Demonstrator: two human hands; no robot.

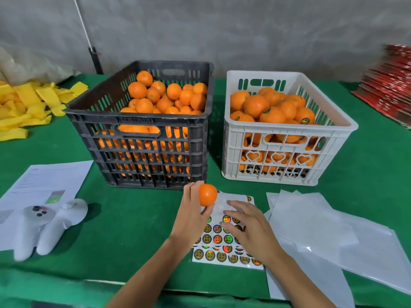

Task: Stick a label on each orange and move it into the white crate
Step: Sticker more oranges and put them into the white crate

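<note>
The white crate [289, 127] on the right is heaped with labelled fruit, while the black crate [142, 123] on the left is still full, so I judge much remains. The left hand [191, 216] has its grip clamped on an unlabelled orange [207, 194] above the label sheet [222, 252]. The right hand [249, 227], fingers spread apart, reaches onto the sheet. The crate rims stand high; bare counter [124, 230] lies nearer left.

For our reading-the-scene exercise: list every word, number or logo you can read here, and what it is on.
None can be read.
Sticker sheet: round gold emblems, too small.
Printed paper: text lines blurred.
Labels on oranges in the white crate: too small.
Red stack: blurred.
</note>
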